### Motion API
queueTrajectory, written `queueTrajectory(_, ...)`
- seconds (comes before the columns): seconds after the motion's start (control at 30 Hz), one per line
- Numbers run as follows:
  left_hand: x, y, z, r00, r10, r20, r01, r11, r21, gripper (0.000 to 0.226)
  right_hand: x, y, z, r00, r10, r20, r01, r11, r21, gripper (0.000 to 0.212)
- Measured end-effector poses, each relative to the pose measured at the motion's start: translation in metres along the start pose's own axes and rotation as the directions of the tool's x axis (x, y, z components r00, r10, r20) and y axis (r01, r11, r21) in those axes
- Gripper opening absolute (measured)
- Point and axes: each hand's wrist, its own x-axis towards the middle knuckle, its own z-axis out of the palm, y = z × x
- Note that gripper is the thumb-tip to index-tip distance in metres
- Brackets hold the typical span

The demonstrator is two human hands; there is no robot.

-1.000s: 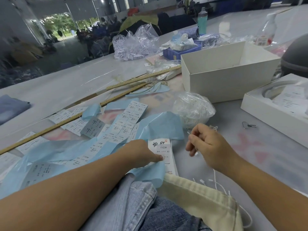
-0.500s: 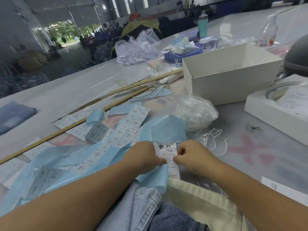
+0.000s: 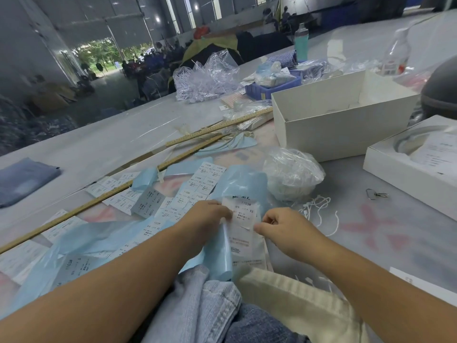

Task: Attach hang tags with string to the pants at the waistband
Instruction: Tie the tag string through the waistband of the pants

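A long grey table (image 3: 103, 144) carries two wooden rulers (image 3: 217, 126), an open white box (image 3: 341, 129) upper right, scattered labels (image 3: 207, 180), and folded blue cloth (image 3: 22, 179) at left.

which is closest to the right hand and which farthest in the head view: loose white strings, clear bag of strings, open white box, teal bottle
From the right hand:
1. loose white strings, just beyond it to the right
2. clear bag of strings, ahead of it
3. open white box, farther back, right
4. teal bottle, far end of the table

hang tag (image 3: 241, 219): matt paper | pants (image 3: 205, 308): rough denim | rulers (image 3: 217, 127): wood
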Motion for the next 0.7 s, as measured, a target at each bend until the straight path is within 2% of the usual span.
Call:
queueTrajectory(0.13, -0.004, 0.003, -0.003, 0.996, -0.038, 0.083, 0.037, 0.999, 0.017, 0.009, 0.000, -0.011, -0.005, 1.000, 0.009, 0.009, -0.011, 0.976, 0.219, 0.028)
queueTrajectory(0.23, -0.007, 0.003, -0.003, 0.989, -0.062, 0.133, 0.061, 0.998, 0.016, 0.012, 0.001, -0.016, -0.008, 0.993, 0.083, 0.080, -0.111, 0.878, 0.465, 0.028)
queueTrajectory(0.37, -0.010, 0.002, -0.005, 0.984, -0.065, 0.167, 0.066, 0.998, -0.003, 0.024, 0.002, -0.015, -0.010, 0.984, 0.121, 0.133, -0.170, 0.863, 0.475, 0.025)
queueTrajectory(0.5, -0.010, 0.000, -0.004, 0.978, -0.065, 0.198, 0.079, 0.995, -0.064, 0.039, 0.004, -0.009, -0.009, 0.968, 0.180, 0.173, -0.243, 0.838, 0.488, 0.032)
queueTrajectory(0.63, -0.007, -0.005, -0.003, 0.977, -0.074, 0.202, 0.095, 0.991, -0.095, 0.027, 0.008, -0.005, -0.009, 0.967, 0.207, 0.149, -0.252, 0.865, 0.433, 0.031)
queueTrajectory(0.7, -0.003, -0.007, -0.005, 0.988, -0.088, 0.128, 0.094, 0.995, -0.044, 0.033, 0.009, -0.002, -0.011, 0.959, 0.239, 0.151, -0.281, 0.862, 0.421, 0.026)
